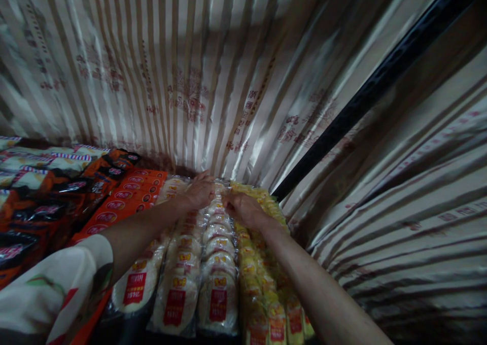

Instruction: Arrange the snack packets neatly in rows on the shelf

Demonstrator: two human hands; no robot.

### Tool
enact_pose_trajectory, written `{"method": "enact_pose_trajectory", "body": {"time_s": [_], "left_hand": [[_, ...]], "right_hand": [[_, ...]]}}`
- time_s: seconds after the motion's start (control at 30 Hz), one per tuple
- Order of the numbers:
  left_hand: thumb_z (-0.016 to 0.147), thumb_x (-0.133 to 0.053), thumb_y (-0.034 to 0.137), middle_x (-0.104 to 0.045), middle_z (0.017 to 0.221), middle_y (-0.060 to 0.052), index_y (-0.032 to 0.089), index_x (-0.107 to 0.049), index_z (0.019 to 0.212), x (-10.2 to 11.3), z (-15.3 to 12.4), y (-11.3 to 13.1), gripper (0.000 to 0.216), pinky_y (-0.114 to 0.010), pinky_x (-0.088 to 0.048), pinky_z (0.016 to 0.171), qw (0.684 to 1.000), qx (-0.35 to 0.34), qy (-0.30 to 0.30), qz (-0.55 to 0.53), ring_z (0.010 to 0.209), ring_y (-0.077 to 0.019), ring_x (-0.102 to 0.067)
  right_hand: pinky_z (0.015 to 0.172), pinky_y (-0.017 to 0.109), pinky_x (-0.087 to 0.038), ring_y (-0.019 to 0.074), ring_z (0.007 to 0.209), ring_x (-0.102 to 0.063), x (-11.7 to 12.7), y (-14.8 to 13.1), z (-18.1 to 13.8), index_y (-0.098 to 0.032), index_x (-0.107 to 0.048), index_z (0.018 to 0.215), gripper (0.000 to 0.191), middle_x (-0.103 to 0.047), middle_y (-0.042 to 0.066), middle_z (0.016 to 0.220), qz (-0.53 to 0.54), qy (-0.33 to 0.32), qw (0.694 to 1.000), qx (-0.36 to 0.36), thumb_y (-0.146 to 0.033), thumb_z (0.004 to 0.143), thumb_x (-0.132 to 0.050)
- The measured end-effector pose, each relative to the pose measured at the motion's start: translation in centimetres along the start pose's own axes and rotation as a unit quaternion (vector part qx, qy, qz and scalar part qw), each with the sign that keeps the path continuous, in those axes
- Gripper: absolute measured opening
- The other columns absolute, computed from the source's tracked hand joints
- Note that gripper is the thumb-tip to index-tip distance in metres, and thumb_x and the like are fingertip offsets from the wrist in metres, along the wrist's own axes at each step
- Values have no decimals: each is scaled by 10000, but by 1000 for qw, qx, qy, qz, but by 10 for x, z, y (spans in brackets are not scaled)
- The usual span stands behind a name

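Note:
Both my arms reach forward over rows of clear packets of pale round cakes with red labels (217, 264). My left hand (200, 190) lies palm down on the far end of those rows, fingers together and curled over a packet. My right hand (241, 207) is beside it, fingers bent and pinching the top of a packet in the far middle row. Just right of that runs a row of yellow packets (262, 289), touching my right forearm.
Orange packets (125, 200) and dark orange-and-black bags (45, 208) fill the left. A striped shiny curtain with red print (182, 81) hangs close behind the goods and along the right. A dark pole (365, 96) slants up at the right.

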State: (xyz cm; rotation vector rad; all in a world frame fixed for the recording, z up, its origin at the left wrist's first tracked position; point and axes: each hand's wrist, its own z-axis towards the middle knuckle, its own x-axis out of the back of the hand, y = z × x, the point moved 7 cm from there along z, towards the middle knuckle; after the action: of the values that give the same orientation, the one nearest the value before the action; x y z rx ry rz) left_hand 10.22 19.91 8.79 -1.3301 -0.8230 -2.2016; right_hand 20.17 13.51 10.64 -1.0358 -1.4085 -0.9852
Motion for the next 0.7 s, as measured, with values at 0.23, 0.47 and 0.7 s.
{"method": "enact_pose_trajectory", "body": {"time_s": [0.23,0.47,0.7], "left_hand": [[725,-607,178,-678,964,-52,190,-645,684,0,2,2,57,-432,-200,1144,998,-59,14,1,1126,-202,-527],[795,-589,286,-642,1103,-60,196,-670,694,15,-6,13,157,-443,-237,1127,998,-52,6,-17,1225,-220,-446],[725,-635,203,-553,1260,-67,193,-673,718,13,-14,15,40,-504,-296,1077,997,-71,-23,-16,1323,-288,-308]], "right_hand": [[753,260,-420,197,910,-617,8,-1,-4,-174,-663,959,245,-690,90,975,-19,26,998,-50,-236,849,-453],[731,278,-429,215,882,-641,10,-6,-6,-175,-656,975,272,-697,108,959,-41,20,995,-83,-243,858,-420],[684,250,-410,186,844,-636,5,-1,-6,-185,-655,946,239,-700,84,922,-17,13,995,-96,-234,849,-441]]}}
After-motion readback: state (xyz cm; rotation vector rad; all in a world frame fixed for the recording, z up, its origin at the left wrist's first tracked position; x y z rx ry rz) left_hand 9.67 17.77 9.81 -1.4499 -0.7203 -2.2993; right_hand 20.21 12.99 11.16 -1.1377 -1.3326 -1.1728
